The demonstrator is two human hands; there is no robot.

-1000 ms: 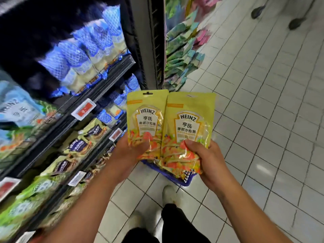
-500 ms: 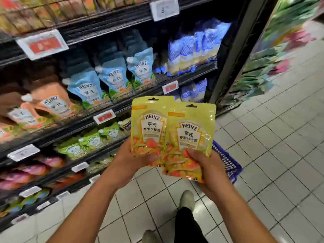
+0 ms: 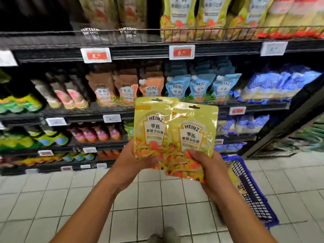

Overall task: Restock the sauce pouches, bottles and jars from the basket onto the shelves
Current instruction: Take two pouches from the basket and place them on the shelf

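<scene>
I hold two yellow Heinz salad-sauce pouches upright in front of the shelves. My left hand (image 3: 133,160) grips the bottom of the left pouch (image 3: 150,127). My right hand (image 3: 206,165) grips the bottom of the right pouch (image 3: 192,137), which overlaps the left one's edge. The blue plastic basket (image 3: 252,192) stands on the floor at my right, partly hidden behind my right forearm. The black shelves (image 3: 140,50) face me, filled with rows of pouches.
Orange pouches (image 3: 126,88) and light-blue pouches (image 3: 201,86) stand on the middle shelf behind my hands. Taller yellow-green pouches (image 3: 184,16) line the top shelf behind a wire rail. White floor tiles (image 3: 52,199) spread below. The rack's end post (image 3: 280,130) is at the right.
My view has swung left from the aisle to face the shelves squarely. Both hands kept hold of the two yellow pouches; the basket now lies at my right.
</scene>
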